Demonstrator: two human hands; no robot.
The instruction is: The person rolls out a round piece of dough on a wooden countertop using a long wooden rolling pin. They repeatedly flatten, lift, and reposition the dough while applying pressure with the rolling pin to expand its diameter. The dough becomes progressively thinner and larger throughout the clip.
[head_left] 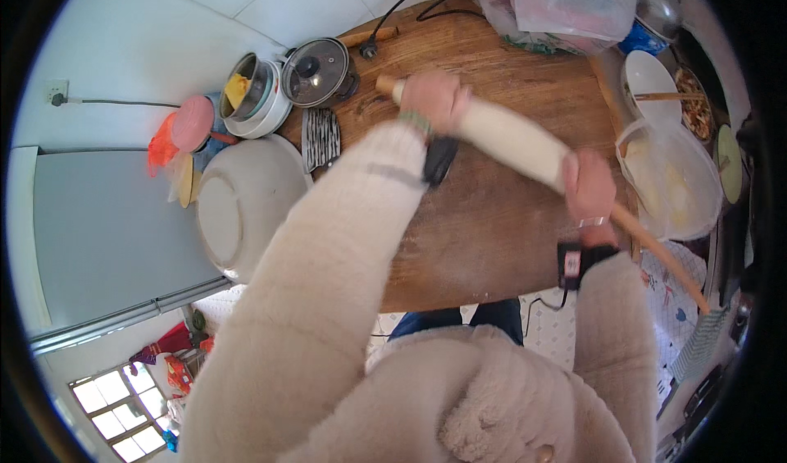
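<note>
A long wooden rolling pin [666,258] slants across the wooden board, its near right end sticking out past the edge. Pale dough [515,141] is wrapped round its middle in a thick roll, slightly blurred. My left hand [434,102] is closed over the roll near the pin's far left end, whose tip shows beyond my fingers. Lower and to the right, my right hand [589,186] is closed round the other end of the dough roll. My palms and the undersides of the roll are hidden.
Left of the wooden board [484,241] are a lidded pot [318,71], stacked bowls [275,110], a striped cleaver-shaped item [320,139] and a big tipped basin [246,205]. A black plug [368,49] lies behind. On the right stand a bag-lined bowl [668,180] and a white bowl [652,77] with chopsticks.
</note>
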